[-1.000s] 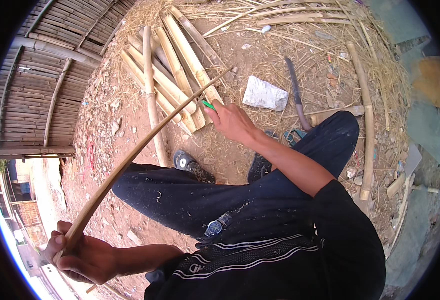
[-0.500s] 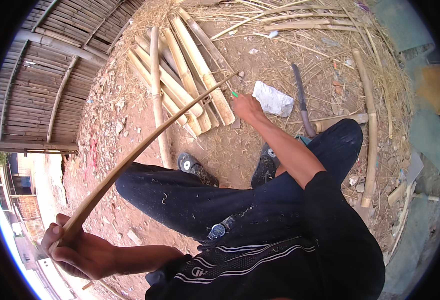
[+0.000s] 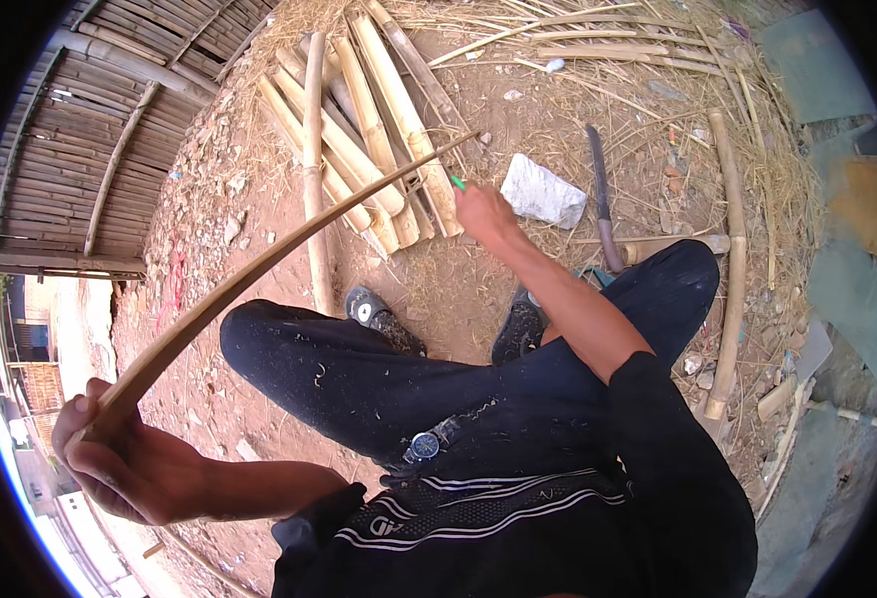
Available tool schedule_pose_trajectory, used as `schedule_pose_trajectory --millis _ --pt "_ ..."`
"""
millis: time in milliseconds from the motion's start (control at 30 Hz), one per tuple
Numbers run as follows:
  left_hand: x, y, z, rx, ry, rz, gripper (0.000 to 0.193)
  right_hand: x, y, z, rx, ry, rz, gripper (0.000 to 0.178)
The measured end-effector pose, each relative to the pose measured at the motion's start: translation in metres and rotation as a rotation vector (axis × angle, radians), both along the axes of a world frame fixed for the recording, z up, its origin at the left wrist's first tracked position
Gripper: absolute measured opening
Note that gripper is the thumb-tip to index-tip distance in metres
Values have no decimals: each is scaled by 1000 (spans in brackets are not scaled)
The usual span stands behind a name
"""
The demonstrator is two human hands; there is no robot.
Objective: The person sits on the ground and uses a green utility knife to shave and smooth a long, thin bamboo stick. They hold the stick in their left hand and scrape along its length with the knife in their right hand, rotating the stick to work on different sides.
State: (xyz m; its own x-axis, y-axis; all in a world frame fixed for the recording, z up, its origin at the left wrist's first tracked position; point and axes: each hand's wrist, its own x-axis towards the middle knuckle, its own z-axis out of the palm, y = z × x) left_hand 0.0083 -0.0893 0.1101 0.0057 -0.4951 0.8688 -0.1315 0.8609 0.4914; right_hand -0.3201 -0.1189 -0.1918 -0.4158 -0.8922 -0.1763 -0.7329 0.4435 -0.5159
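The seated person's left grip [image 3: 145,458] is closed around the thick end of a long wooden strip [image 3: 249,269], with the thumb along its upper side. The strip slants away across the lap, rising to the right and narrowing to a thin tip. The right grip [image 3: 486,214] is clenched about a small green object [image 3: 457,182], of which only one end shows to me; it lies just beside the strip's thin end, and I cannot tell whether the two touch.

Beyond the strip, split bamboo lengths [image 3: 399,100] lie stacked on the ground, a round pole [image 3: 314,140] alongside them to the left. Close to the right grip rests a white stone [image 3: 546,190]; to its right lies a long knife [image 3: 598,164], its dark blade pointing away from the person. Farther right, a bamboo pole [image 3: 737,219] runs lengthwise. A wristwatch [image 3: 425,446] sits at the lap, against dark trousers [image 3: 309,354] flecked with shavings. Outermost, a slatted wall [image 3: 80,169] stands at upper left, and thin strips [image 3: 618,50] lie among straw at the top.
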Motion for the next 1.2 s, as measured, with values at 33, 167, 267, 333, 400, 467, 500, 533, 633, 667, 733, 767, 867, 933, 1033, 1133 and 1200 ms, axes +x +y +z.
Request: schedule_pose_trajectory --millis 33,167,267,333,400,467,500,533,633,667,733,767,867,933,1033,1133,1200 --pt "-5 -2 2 2 4 2 39 -19 0 -32 60 120 -52 32" --pt "3 -6 3 -2 -53 27 39 -26 17 -16 47 -137 -280 42" --pt "3 -6 4 -14 -40 46 39 9 20 49 -280 -173 -123 46" --pt "5 -3 5 -28 -63 36 39 37 26 70 -356 -216 44 46" --pt "2 -1 9 -14 -74 -25 39 49 16 65 -301 -258 28 45" --pt "-14 -1 14 -11 -68 -49 38 -5 0 -18 -202 -43 -86 43" --pt "-24 -3 14 -19 -59 -21 37 -26 -8 -40 -156 60 -143 43" --pt "-27 -2 14 -29 -56 40 36 -21 -16 -32 -187 5 -170 42" --pt "-40 2 13 -41 14 139 31 10 -3 6 -232 -136 -138 40" --pt "-46 8 16 -13 64 225 31 30 -6 24 -273 -167 -77 40" --pt "-63 14 21 15 134 311 29 32 -18 12 -172 -145 -120 41" --pt "-72 16 24 23 140 314 28 14 -17 -30 -44 -108 -73 41" --pt "-88 6 30 37 155 164 24 -44 -21 -74 51 -90 -119 41" --pt "-77 8 23 75 194 192 20 5 6 -15 -145 -232 -266 41" --pt "-74 13 24 97 192 270 20 49 49 99 -281 -489 -140 37" --pt "-76 24 23 94 186 330 19 102 97 174 -736 -351 247 21" --pt "-80 29 23 95 194 286 20 123 115 201 -855 -237 317 21"
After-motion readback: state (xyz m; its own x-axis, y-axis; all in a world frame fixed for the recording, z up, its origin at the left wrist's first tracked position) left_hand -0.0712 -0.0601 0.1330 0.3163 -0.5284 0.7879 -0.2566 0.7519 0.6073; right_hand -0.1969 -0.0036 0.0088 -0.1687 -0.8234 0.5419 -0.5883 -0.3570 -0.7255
